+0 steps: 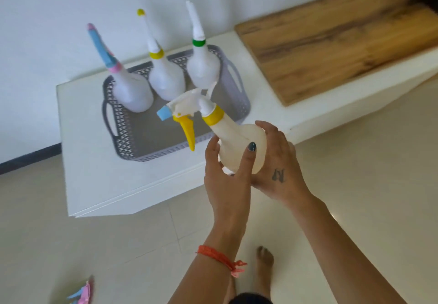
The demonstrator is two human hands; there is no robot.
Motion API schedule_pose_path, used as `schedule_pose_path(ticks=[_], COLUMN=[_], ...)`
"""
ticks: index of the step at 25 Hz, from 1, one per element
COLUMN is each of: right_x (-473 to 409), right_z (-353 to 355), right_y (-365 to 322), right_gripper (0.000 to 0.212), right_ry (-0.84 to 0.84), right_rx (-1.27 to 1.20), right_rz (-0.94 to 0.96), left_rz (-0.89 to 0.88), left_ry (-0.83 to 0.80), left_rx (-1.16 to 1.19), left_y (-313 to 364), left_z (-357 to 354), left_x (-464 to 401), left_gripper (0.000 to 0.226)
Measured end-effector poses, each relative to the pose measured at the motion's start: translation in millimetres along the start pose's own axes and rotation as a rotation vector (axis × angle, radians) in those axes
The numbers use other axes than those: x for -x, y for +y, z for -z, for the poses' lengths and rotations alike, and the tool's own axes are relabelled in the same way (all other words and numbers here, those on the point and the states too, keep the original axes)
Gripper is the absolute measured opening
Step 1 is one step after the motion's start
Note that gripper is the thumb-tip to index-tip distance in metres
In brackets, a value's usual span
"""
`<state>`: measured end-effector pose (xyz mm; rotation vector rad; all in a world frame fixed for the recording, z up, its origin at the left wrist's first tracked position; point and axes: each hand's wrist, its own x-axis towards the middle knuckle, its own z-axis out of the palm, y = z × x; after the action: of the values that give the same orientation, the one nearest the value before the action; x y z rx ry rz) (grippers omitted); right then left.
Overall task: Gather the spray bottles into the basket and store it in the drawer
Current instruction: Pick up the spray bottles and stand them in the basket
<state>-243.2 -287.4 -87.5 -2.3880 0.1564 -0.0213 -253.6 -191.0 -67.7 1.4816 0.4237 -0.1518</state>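
A grey perforated basket (pixel 119 123) with side handles sits on a low white cabinet (pixel 94 178). Three white spray bottles stand along its far side: one with a blue and pink top (pixel 131 95), one with a yellow collar (pixel 166 78), one with a green collar (pixel 202 66). I hold a fourth white spray bottle (pixel 234 135), with yellow collar, yellow trigger and blue nozzle, tilted over the basket's near right corner. My left hand (pixel 225 178) grips its belly from the front. My right hand (pixel 279 166) cups it from the right and below.
A wooden board (pixel 331 35) tops a white ledge to the right of the cabinet. The white wall stands behind. A pink and blue sprayer part (pixel 81 293) lies on the tiled floor at bottom left. My bare foot (pixel 264 265) is below my arms.
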Motion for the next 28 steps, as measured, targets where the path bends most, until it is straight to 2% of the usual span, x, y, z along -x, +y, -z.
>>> schedule_pose_path(ticks=[3,6,10,15,24,28], right_x=[-32.9,-76.5,-137.5,-186.0,-211.0,-214.8], right_z=[-4.1,4.0,14.8,5.7,-14.2,-19.7], right_y=[-19.7,-23.5,-11.9,-1.8,33.2,41.3], right_gripper=[0.1,0.101,0.099,0.091,0.087,0.082], right_ry=[0.006,-0.16,-0.321,-0.478,-0.405,-0.337], right_rx=[-0.011,-0.058,-0.019,-0.021,0.241,0.39], right_rz=[0.164,0.201,0.295,0.321,0.328,0.427], left_rz=[-0.12,-0.194,-0.164,-0.082,-0.046,-0.018], left_ry=[0.026,-0.014,-0.113,-0.165,-0.128,-0.098], left_rx=[-0.023,-0.077,-0.144,-0.236,-0.439,-0.463], left_y=[15.7,25.7,37.6,35.0,5.5,-3.4], left_z=[19.9,27.9,27.8,11.7,-9.6,-14.3], left_x=[-16.4,-38.3,-81.2,-133.7,-169.3,-170.8], left_gripper=[0.054,0.057,0.074,0.072,0.061,0.06])
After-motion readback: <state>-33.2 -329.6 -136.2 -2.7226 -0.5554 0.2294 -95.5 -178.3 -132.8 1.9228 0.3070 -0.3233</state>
